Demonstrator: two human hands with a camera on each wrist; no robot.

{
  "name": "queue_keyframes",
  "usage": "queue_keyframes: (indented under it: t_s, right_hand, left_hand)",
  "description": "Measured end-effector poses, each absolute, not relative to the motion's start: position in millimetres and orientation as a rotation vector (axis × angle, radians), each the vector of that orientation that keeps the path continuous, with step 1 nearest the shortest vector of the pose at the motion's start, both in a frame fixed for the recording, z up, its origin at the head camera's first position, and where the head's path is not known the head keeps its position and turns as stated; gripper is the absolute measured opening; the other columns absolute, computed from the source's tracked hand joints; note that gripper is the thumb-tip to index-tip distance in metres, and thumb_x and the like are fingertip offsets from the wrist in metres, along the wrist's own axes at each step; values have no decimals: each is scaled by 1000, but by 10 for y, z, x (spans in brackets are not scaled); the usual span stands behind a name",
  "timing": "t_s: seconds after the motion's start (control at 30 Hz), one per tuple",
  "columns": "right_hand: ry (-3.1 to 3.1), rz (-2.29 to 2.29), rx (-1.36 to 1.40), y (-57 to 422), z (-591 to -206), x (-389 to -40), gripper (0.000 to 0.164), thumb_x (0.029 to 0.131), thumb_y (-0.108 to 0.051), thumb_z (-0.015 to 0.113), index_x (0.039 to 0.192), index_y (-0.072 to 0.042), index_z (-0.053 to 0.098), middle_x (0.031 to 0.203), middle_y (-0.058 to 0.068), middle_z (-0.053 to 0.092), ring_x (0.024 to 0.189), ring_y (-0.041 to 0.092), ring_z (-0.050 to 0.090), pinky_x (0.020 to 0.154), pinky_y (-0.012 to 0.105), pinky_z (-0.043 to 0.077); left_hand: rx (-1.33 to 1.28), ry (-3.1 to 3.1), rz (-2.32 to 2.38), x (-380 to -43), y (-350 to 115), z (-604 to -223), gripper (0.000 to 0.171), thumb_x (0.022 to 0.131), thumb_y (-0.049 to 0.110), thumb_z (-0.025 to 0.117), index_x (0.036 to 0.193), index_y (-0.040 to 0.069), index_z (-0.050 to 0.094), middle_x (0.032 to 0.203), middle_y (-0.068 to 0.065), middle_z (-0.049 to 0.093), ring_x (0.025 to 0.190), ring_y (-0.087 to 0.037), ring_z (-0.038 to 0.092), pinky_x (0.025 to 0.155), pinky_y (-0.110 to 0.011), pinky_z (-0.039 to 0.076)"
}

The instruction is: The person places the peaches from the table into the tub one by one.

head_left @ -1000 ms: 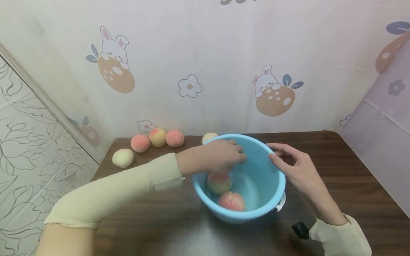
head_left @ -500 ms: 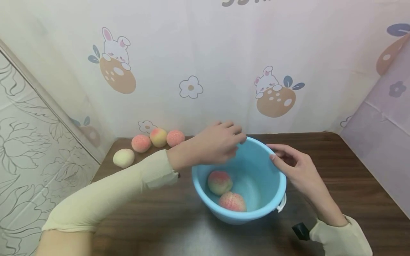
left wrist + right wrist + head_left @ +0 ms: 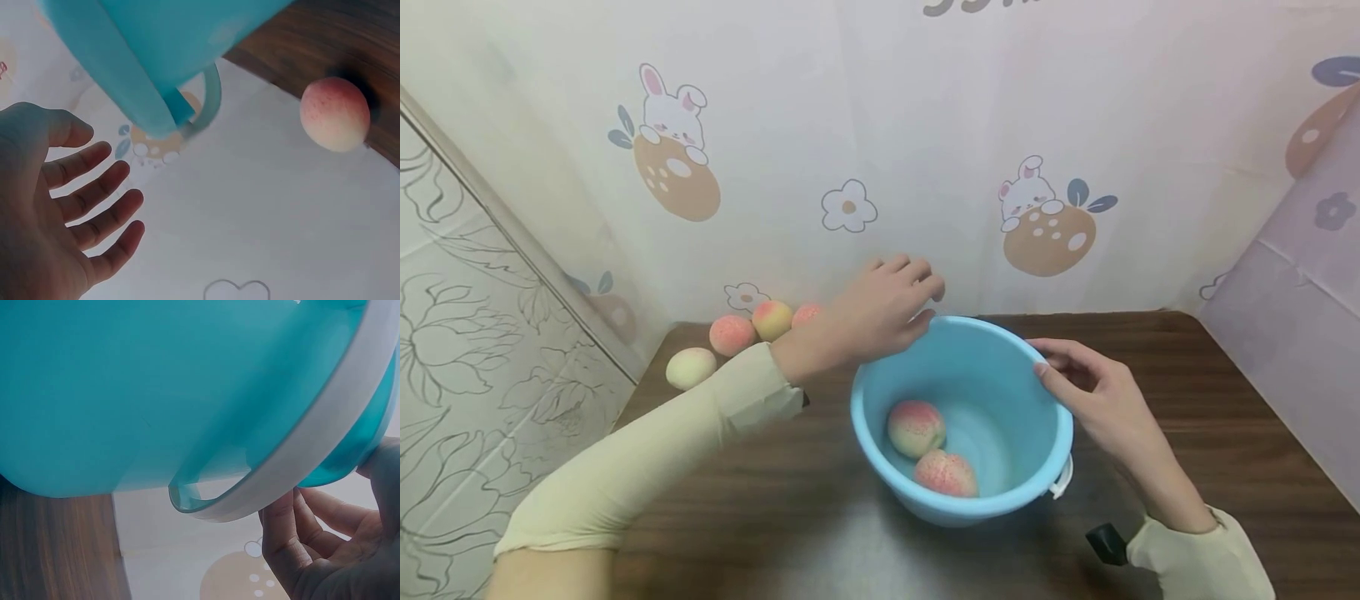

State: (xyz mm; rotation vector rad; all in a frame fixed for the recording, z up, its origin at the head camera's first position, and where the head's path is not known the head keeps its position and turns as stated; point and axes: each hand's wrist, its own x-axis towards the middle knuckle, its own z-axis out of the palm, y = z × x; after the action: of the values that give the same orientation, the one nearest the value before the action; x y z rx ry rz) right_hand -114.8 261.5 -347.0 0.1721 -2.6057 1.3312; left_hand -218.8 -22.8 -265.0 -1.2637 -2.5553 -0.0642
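A light-blue bucket (image 3: 977,367) stands tilted on the table, its mouth facing me. Inside it lie two pink-and-cream peaches (image 3: 916,428), close together on the left. My left hand (image 3: 872,312) hovers beyond the bucket's left rim; in the left wrist view its fingers are loosely bent, with nothing in them. Another peach (image 3: 335,114) shows there on the table, while the head view hides it behind that hand. My right hand (image 3: 1093,392) pinches the bucket's right rim between thumb and fingers, seen also in the right wrist view near the white handle (image 3: 300,450).
Several peaches line the table's back left, among them a pale one (image 3: 691,368), a pink one (image 3: 732,335) and a yellow-pink one (image 3: 772,320). A printed curtain (image 3: 910,108) hangs directly behind the dark wooden table (image 3: 737,500).
My left hand has come up out of the bucket and moved left past its rim. The right hand keeps its hold, and the two peaches inside stay put.
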Motion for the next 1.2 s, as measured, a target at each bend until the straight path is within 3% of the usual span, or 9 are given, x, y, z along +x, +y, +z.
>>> queue_keyframes:
  t_s: [0.8, 1.2]
  right_hand:
    - [-2598, 1341, 222, 2654, -3466, -1155, 37, 102, -23, 66, 138, -16, 66, 99, -3, 71, 86, 7, 64, 67, 24, 57]
    - [-2594, 1336, 219, 2661, -3482, -1150, 37, 102, -23, 66, 138, -16, 66, 101, -2, 70, 86, 7, 64, 67, 24, 58]
  left_hand:
    - [-887, -2764, -286, -2607, -786, -2868, 24, 102, 23, 56, 123, 13, 65, 121, -6, 64, 116, -25, 56, 105, -44, 51]
    - [-735, -2817, -287, -2821, -974, -3103, 25, 101, 22, 57, 120, 11, 67, 119, -8, 66, 112, -27, 59, 100, -44, 54]
